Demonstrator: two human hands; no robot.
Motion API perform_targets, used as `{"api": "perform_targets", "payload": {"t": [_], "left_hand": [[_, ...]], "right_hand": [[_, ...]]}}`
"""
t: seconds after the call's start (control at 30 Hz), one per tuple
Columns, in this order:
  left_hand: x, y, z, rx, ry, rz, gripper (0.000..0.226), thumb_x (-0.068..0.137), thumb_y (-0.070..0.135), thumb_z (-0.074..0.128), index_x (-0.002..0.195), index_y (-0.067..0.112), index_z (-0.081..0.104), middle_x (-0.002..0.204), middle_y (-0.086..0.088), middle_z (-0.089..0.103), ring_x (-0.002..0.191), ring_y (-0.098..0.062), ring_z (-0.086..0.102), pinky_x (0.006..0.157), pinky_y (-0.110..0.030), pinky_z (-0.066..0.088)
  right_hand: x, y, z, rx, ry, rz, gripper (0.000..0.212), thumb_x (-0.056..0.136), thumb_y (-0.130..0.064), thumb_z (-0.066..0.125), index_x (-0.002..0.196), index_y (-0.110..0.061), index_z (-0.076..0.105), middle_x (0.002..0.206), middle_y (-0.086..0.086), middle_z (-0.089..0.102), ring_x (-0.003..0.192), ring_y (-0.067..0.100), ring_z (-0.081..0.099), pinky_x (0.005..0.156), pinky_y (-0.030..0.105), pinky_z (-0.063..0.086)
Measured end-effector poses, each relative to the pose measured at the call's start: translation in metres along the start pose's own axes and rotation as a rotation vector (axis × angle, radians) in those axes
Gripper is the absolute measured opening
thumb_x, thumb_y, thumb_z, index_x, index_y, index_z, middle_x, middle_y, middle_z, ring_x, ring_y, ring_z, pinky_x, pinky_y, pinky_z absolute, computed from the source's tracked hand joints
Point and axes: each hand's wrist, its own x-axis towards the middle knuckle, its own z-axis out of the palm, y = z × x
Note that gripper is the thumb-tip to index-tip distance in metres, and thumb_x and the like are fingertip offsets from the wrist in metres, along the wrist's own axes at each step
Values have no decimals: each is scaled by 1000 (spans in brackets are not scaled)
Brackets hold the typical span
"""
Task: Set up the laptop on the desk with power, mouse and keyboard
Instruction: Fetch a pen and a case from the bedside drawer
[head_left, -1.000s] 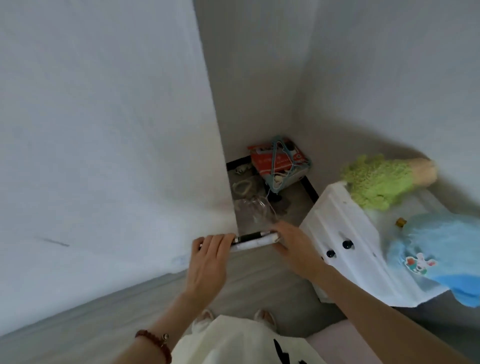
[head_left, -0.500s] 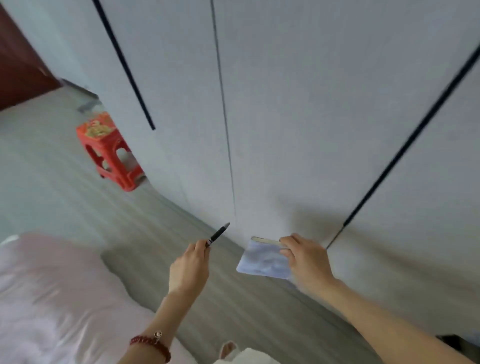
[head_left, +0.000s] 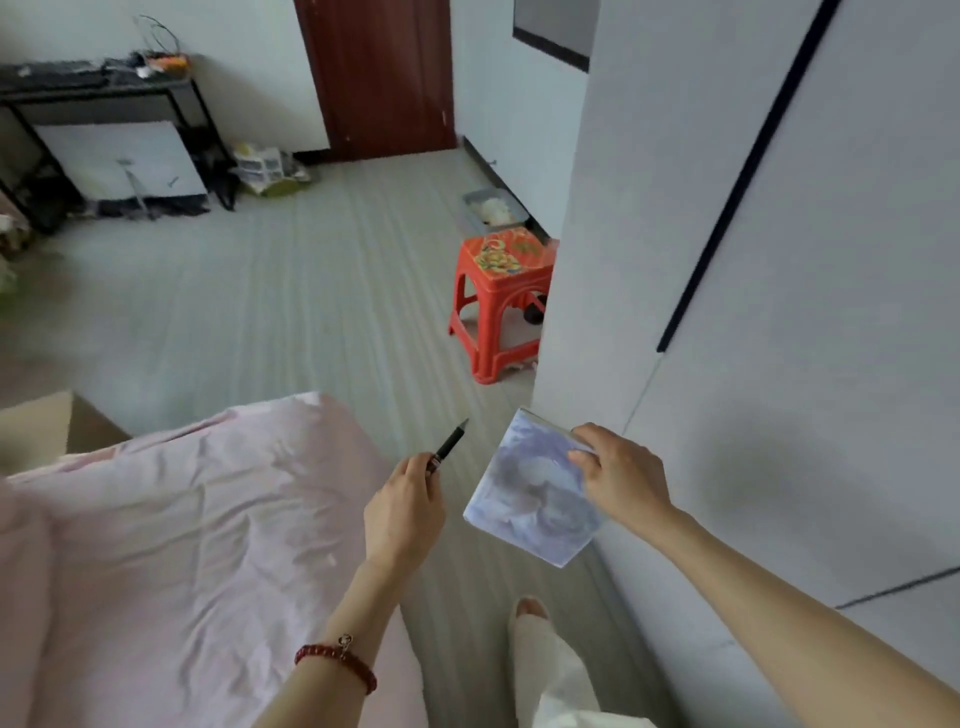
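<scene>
My left hand (head_left: 402, 506) is closed around a black pen (head_left: 451, 442), whose tip points up and away from me. My right hand (head_left: 621, 475) grips the top right corner of a small pale blue-and-white notebook (head_left: 532, 496), held tilted above the floor. A black desk (head_left: 98, 91) with dark items on top stands at the far left of the room. No laptop, mouse or keyboard can be made out clearly from here.
A bed with a pink sheet (head_left: 171, 545) fills the lower left. A white wardrobe (head_left: 753, 260) with black handles runs along the right. A red plastic stool (head_left: 501, 299) stands by its corner. A dark red door (head_left: 379, 78) is at the far end; clutter lies under the desk.
The view has swung from a corner to the wardrobe and now out into the room. My hands, first together on pen and notebook, have separated: pen in left, notebook in right.
</scene>
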Motion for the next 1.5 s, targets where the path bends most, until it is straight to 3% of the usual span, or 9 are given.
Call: {"api": "perform_targets", "payload": {"t": [0.47,0.57,0.63,0.73,0.8,1.07,1.23,1.37,1.5], "left_hand": [[370,-84,-38,-24,266,-328,15,92,17,47,101,12,59,94,-6,64,76,-32,59,57,-30,33],[441,-125,-44,-90,253,-387,17,94,12,44,102,7,58,92,-13,63,75,-36,57,57,-35,38],[508,-162,-47,-115,233,-377,22,95,9,40,109,5,56,95,-15,61,78,-36,57,63,-37,42],[594,-204,-55,-141,194,-312,30,96,9,38,122,7,52,97,-10,56,79,-29,55,65,-28,34],[660,-233,-68,-195,176,-288,31,96,12,37,125,9,50,101,-7,56,82,-25,54,65,-23,31],[881,-326,-133,-436,245,-395,9,91,9,51,90,6,60,81,-11,66,73,-30,58,65,-36,43],[1024,-397,-164,-550,177,-281,18,91,7,53,84,22,58,65,9,53,56,-1,46,56,-16,35],[1144,-464,-196,-572,156,-286,8,89,2,53,88,10,57,70,-4,48,63,-16,39,60,-27,32],[1241,-542,-244,-442,301,-336,11,79,2,65,79,11,61,72,0,54,62,-7,44,61,-19,34]], "right_hand": [[461,-136,78,167,-258,-285,17,89,-26,53,101,-16,59,94,8,69,90,32,61,69,34,42],[539,-178,105,201,-330,-304,8,86,-26,57,80,-25,59,76,0,66,82,31,58,63,31,35],[606,-217,130,230,-391,-332,20,86,-25,58,67,-23,52,62,-5,53,75,28,53,61,32,34],[688,-270,158,245,-473,-384,17,86,-23,59,70,-25,56,65,-9,51,73,22,51,65,32,36],[743,-312,176,251,-518,-403,30,86,-22,58,60,-32,46,58,-10,47,68,18,46,63,31,34],[953,-455,239,192,-572,-449,22,87,-24,57,66,-25,50,64,-7,51,68,18,46,64,32,35],[1096,-539,311,305,-593,-479,31,87,-20,58,59,-23,44,56,-7,40,62,16,36,60,32,29],[1214,-628,365,427,-681,-531,25,87,-13,57,63,-19,51,63,0,43,63,13,35,61,31,29],[1306,-741,412,517,-808,-595,32,87,-5,57,62,-25,52,61,-9,47,61,6,40,59,18,33]]}}
